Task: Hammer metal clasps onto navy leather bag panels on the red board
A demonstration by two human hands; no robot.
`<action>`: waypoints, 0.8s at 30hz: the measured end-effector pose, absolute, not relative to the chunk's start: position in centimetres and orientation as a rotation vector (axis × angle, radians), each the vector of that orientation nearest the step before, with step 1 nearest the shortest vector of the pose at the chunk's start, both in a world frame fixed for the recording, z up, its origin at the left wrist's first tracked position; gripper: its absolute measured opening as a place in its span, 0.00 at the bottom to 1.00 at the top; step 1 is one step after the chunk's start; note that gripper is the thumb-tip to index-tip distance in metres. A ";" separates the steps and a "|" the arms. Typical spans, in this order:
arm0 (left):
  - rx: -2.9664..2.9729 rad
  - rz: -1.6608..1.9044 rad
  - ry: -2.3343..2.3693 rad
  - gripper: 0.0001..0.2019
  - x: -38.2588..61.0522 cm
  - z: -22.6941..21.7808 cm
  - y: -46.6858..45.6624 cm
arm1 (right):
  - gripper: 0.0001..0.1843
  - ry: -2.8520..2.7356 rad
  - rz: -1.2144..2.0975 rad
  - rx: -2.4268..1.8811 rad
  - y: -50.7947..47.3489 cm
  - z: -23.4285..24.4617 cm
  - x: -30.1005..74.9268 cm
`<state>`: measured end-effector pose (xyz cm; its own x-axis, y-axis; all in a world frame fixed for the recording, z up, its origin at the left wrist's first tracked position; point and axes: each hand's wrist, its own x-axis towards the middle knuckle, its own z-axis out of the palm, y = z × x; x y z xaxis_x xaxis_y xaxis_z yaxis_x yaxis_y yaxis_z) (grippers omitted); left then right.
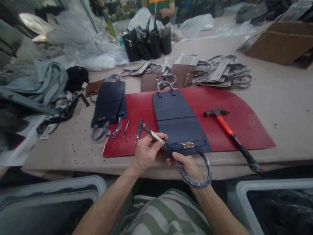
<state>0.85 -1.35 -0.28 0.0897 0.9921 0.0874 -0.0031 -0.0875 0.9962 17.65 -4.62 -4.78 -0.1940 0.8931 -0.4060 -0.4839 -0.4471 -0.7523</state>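
A dark blue leather bag panel [176, 130] lies flat with its near edge toward me. It has a gold clasp [188, 145] and two plastic-wrapped handles, one at the far end and one looped over my right wrist. My left hand [148, 150] is closed around a slim tool with a dark and white handle [153, 134]. The tool's lower end meets the panel's near left corner; its exact tip is hidden by my fingers. My right hand [189, 166] pinches the panel's near edge, thumb on top, just left of the near handle [207, 169].
Beneath the panel is a red board [234, 130] bearing a claw hammer [226, 127], a punch [126, 129] and a dark metal tool [139, 129]. More blue panels [110, 98] lie left. Brown panels [179, 76] and black bags [146, 42] stand behind. Bins [97, 184] flank me; a person [166, 11] is opposite.
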 end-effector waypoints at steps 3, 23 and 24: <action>1.382 1.223 1.078 0.09 0.9 0.0 -1.5 | 0.18 -0.632 1.791 -1.039 -4.7 -4.6 17.5; 1.016 1.261 0.904 0.11 0.1 -3.1 -0.8 | 0.16 -0.666 1.775 -1.167 -5.0 -5.2 16.8; 1.026 1.260 0.899 0.11 0.1 -3.2 -0.8 | 0.15 -0.664 1.772 -1.172 -5.1 -5.2 16.9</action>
<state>0.06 -0.80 -3.23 0.1092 0.9939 0.0162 -0.3084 0.0184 0.9511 16.85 -5.07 -5.23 -0.1624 0.8841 -0.4382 -0.3786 -0.4660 -0.7997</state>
